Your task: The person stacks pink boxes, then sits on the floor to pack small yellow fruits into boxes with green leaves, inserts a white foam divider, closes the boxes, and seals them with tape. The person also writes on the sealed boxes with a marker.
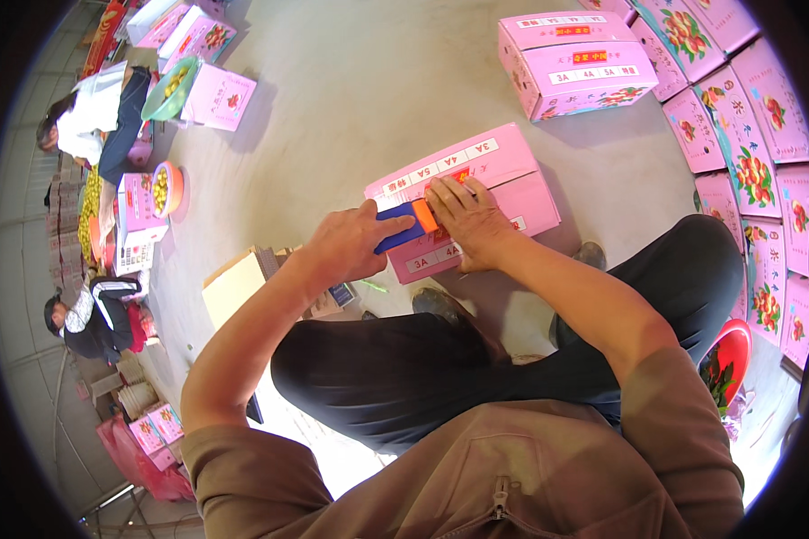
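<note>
A closed pink cardboard fruit box (532,195) printed with red and white labels stands on the floor before me. My left hand (350,239) grips a blue and orange hand-held tool (399,229), whose orange end rests at the middle of the box top. What kind of tool it is cannot be told. My right hand (468,219) lies palm down on the box top, fingers spread a little, its fingertips beside or touching the orange end. The underside of the tool is hidden.
Another pink box (580,74) stands beyond, near stacked pink boxes (755,162) on the right. A red basin (738,357) is by my right knee, flattened cardboard (239,283) on the left. Two people (91,128) work at far left among boxes and fruit bowls (168,188).
</note>
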The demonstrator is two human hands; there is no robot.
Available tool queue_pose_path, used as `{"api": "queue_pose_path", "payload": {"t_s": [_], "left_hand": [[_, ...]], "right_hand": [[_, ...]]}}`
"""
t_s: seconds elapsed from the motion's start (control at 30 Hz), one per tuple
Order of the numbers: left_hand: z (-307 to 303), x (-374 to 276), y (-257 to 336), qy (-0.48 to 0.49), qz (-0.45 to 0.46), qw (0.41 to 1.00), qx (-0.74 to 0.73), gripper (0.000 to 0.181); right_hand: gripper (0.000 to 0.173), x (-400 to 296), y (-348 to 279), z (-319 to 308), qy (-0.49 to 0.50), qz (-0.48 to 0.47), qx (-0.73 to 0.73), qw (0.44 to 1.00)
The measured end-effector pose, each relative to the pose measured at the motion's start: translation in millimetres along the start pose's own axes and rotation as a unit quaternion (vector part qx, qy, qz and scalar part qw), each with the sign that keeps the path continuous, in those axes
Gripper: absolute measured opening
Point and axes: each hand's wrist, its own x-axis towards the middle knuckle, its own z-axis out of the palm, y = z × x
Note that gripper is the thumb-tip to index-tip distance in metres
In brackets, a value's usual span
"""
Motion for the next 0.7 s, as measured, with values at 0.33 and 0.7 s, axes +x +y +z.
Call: {"api": "queue_pose_path", "payload": {"t_s": [0.33, 0.7], "left_hand": [[27.1, -44.1, -37.1, 0.014, -0.019, 1.0, -0.005, 0.068], [69.4, -91.4, -109.1, -0.037, -0.074, 0.994, 0.064, 0.065]], "right_hand": [[0.136, 24.5, -38.7, 1.4, -0.082, -0.033, -0.089, 0.992], [0.14, 37.9, -55.0, 9.6, -0.104, -0.035, -0.119, 0.987]]}}
